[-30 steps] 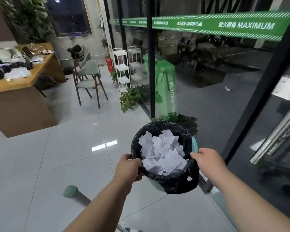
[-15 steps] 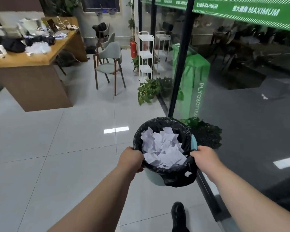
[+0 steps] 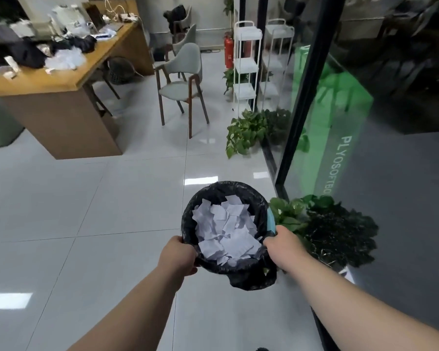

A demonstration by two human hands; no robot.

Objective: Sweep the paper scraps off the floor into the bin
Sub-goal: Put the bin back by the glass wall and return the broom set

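While held clear of the grey tiled floor (image 3: 112, 211), the round pale-blue plastic bin with black bag liner (image 3: 213, 189) is gripped at both sides.
White paper scraps (image 3: 226, 231) are heaped inside the bin. Its left rim is clasped by the curled left hand (image 3: 179, 257), its right rim by the curled right hand (image 3: 284, 247). The load is judged light; as the liner is soft and slippery, the stiff rim beneath it should be gripped, and the bin kept level.

- Paper scraps (image 3: 226, 231) lie in the bin (image 3: 221, 190), held between the fingers of the left hand (image 3: 180, 257) and right hand (image 3: 283, 248).
- Plant (image 3: 335, 231) just right of the right fingers.
- Chair (image 3: 178, 91) and worktop (image 3: 53, 82) well beyond the fingers, leftward.
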